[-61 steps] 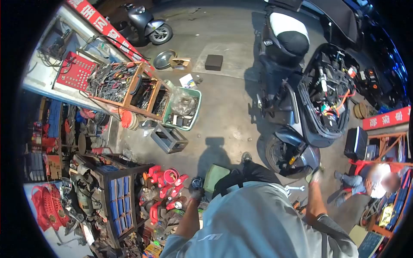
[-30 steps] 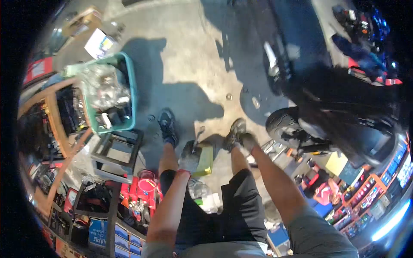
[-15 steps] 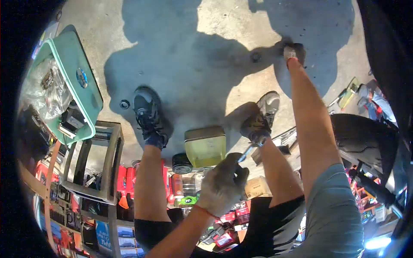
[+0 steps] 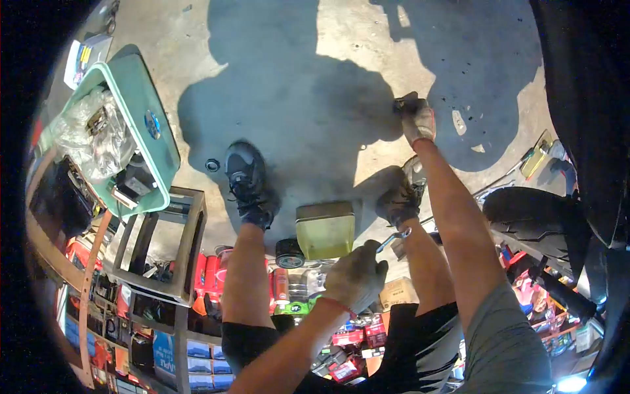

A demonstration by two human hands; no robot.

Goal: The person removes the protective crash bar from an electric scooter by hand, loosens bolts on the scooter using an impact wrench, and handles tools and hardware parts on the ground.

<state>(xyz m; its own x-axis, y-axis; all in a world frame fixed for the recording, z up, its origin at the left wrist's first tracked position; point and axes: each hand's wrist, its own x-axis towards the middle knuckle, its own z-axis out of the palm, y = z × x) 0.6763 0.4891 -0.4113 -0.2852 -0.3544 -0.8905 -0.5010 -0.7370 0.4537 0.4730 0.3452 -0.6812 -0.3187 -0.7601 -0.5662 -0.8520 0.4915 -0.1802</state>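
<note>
My left hand (image 4: 354,276), in a grey work glove, is closed around a wrench (image 4: 392,241); its shiny ring end points up and right past the fingers. My right hand (image 4: 418,121), gloved too, reaches down to the concrete floor on the right. Its fingers are closed at a small dark ring-shaped part (image 4: 401,105), mostly hidden by the dark fingertips and shadow. A similar black ring (image 4: 212,165) lies on the floor beside my left shoe (image 4: 245,174).
A green bin (image 4: 147,125) holding a plastic bag stands at left by a metal frame (image 4: 187,246). Between my feet are a yellowish container (image 4: 325,233) and a black round part (image 4: 289,253). A tire (image 4: 535,220) is at right. Shelves of boxes (image 4: 200,364) fill the bottom.
My right hand has moved left across the floor to where the dark ring lay, and its fingers have closed there. My left hand still holds the wrench. The view has shifted slightly.
</note>
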